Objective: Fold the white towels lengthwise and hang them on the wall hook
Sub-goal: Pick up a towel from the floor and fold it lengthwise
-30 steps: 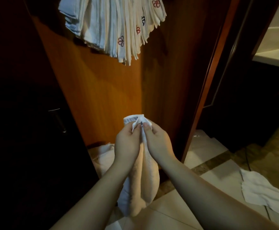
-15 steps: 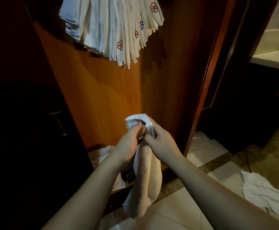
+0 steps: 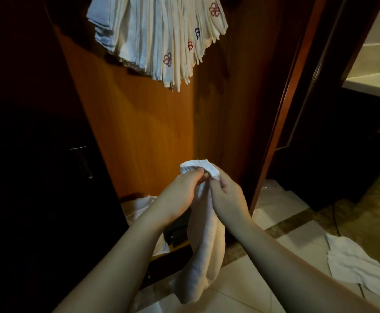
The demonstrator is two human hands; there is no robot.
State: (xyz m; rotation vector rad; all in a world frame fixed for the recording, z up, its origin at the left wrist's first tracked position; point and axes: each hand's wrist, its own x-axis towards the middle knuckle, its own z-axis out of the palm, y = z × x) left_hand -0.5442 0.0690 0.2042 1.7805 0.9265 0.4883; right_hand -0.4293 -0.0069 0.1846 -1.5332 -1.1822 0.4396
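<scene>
Rising behind everything: wood-panelled wall (image 3: 148, 136), orange-brown, dark doorway to the right. Hung high on it, bunch of folded towels (image 3: 159, 39), some with small embroidered marks. Spread below, pale tiled floor (image 3: 281, 213), with loose white cloth (image 3: 356, 265) lying at lower right. Held upright at centre, well below the hung bunch: white towel (image 3: 207, 245), folded long, drooping toward the tiles. Pinched at its top fold by left hand (image 3: 180, 195) and right hand (image 3: 227, 195), fingers curled on the fabric.
</scene>
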